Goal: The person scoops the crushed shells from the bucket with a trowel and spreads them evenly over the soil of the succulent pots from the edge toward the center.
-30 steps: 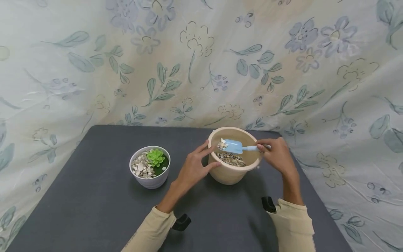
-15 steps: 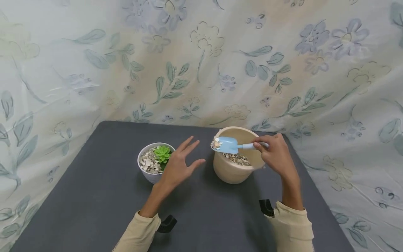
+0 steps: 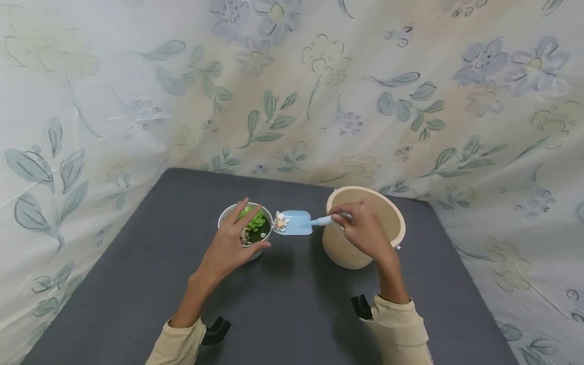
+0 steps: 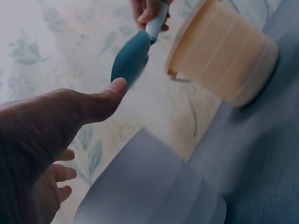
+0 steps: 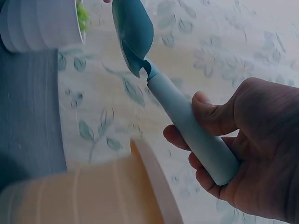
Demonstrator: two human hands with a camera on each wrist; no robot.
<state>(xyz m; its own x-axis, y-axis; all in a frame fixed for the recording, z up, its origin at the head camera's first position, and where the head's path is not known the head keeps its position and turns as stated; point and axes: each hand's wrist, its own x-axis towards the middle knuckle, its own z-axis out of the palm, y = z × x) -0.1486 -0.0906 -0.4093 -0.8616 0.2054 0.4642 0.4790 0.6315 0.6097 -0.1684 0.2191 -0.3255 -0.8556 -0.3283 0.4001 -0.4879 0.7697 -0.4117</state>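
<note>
My right hand (image 3: 365,228) grips the handle of a small blue trowel (image 3: 296,223), fingers and thumb wrapped round it in the right wrist view. Pale pebbles and shell bits (image 3: 280,222) lie at the blade's tip, which hangs beside the rim of a white pot (image 3: 269,213). That pot holds a green succulent (image 3: 254,220), dark soil and pebbles, partly hidden behind my left hand (image 3: 228,248). The left fingers are spread over the near left side of the pot; contact is hard to tell. Behind the right hand stands a beige bucket (image 3: 394,218).
A dark grey table (image 3: 274,314) carries both containers, the white pot left of the beige bucket. A floral cloth (image 3: 292,91) hangs behind and around the table.
The right hand has carried the loaded trowel left, out of the bucket to the white pot. The left hand has left the bucket's rim and come to the white pot.
</note>
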